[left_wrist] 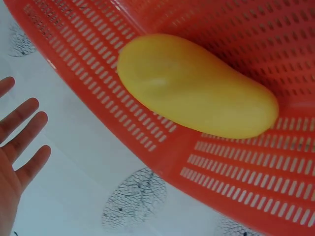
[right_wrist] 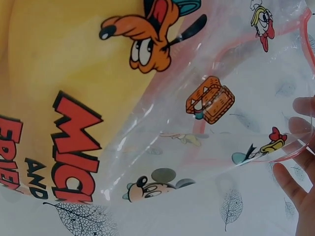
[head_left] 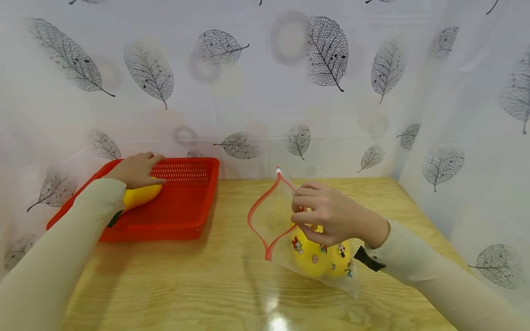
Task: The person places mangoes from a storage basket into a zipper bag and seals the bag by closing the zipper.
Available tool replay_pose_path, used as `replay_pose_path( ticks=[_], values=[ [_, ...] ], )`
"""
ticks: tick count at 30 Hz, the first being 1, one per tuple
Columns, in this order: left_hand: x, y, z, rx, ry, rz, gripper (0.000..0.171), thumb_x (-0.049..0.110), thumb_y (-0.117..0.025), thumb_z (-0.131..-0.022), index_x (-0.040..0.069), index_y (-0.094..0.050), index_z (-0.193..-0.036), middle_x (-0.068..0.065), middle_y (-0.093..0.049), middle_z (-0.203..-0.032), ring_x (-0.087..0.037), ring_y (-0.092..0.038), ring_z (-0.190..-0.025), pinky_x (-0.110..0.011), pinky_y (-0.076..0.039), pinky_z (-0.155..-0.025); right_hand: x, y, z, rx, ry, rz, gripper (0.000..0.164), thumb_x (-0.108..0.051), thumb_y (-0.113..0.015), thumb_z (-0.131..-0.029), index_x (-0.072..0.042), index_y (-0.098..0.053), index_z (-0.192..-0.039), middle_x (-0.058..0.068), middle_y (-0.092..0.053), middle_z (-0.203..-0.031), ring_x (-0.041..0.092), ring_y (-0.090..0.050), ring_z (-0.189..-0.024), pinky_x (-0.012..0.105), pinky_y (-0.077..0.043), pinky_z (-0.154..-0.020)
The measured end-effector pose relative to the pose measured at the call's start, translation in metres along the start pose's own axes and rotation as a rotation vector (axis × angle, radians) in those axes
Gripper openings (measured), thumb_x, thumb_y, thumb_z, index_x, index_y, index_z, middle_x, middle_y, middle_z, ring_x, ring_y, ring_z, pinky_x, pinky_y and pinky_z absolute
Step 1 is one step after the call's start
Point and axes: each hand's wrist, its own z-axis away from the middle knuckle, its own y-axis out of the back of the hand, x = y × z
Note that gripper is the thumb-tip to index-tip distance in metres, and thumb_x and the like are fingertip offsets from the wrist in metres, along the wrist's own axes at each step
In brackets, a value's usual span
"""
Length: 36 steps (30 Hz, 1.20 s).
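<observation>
A smooth, elongated yellow fruit that looks like a mango (left_wrist: 197, 88) lies in the red plastic basket (head_left: 165, 230). Over the basket's left part is my left hand (head_left: 138, 172), its fingers extended above the fruit; the left wrist view shows a gap between fingers (left_wrist: 29, 132) and fruit. My right hand (head_left: 323, 214) pinches the red-edged rim of a clear zip bag (head_left: 269, 253). The bag's mouth gapes toward the basket. Inside it are rounded yellow things (head_left: 310, 257), partly covered by cartoon prints and my hand; their kind is unclear.
The wooden table (head_left: 186, 285) carries both basket and bag. A white curtain (head_left: 256, 92) with dark leaf prints stands behind the table and along its right side. The basket's perforated far wall (head_left: 182, 172) is close to the curtain.
</observation>
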Motion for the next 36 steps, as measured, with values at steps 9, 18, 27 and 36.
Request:
replay_pose_path(
  ticks=[9, 18, 27, 36],
  values=[
    [-0.026, -0.010, -0.003, -0.105, 0.086, 0.006, 0.084, 0.061, -0.054, -0.084, -0.002, -0.038, -0.137, -0.036, -0.042, -0.130, -0.051, -0.047, -0.111, -0.063, -0.045, -0.084, 0.001, -0.002, -0.002, -0.002, -0.004, -0.011, 0.022, -0.020, -0.042, -0.090, -0.016, -0.058, -0.075, -0.002, -0.050, -0.073, 0.014, -0.047, -0.070, 0.033, -0.046, -0.073],
    [-0.029, -0.008, 0.002, -0.167, 0.162, 0.074, 0.082, 0.056, -0.053, -0.086, -0.005, -0.034, -0.138, -0.041, -0.035, -0.134, -0.055, -0.047, -0.111, -0.065, -0.044, -0.083, -0.001, 0.000, -0.001, -0.008, 0.001, -0.021, 0.021, -0.019, -0.043, -0.089, -0.015, -0.058, -0.076, -0.002, -0.050, -0.073, 0.015, -0.047, -0.069, 0.033, -0.045, -0.073],
    [-0.034, -0.017, -0.009, -0.200, 0.223, 0.151, 0.095, 0.062, -0.056, -0.080, -0.005, -0.027, -0.141, -0.040, -0.029, -0.138, -0.057, -0.040, -0.117, -0.069, -0.038, -0.089, -0.001, 0.001, 0.000, -0.019, -0.002, -0.017, 0.021, -0.020, -0.044, -0.089, -0.016, -0.060, -0.075, -0.002, -0.051, -0.072, 0.014, -0.048, -0.068, 0.034, -0.046, -0.075],
    [-0.035, -0.028, -0.014, -0.213, 0.250, 0.177, 0.093, 0.052, -0.062, -0.079, -0.007, -0.025, -0.140, -0.038, -0.032, -0.135, -0.053, -0.040, -0.114, -0.065, -0.041, -0.090, 0.000, -0.001, 0.000, -0.019, -0.004, -0.017, 0.020, -0.020, -0.045, -0.089, -0.016, -0.059, -0.076, -0.002, -0.050, -0.071, 0.014, -0.048, -0.067, 0.033, -0.046, -0.075]
  ],
)
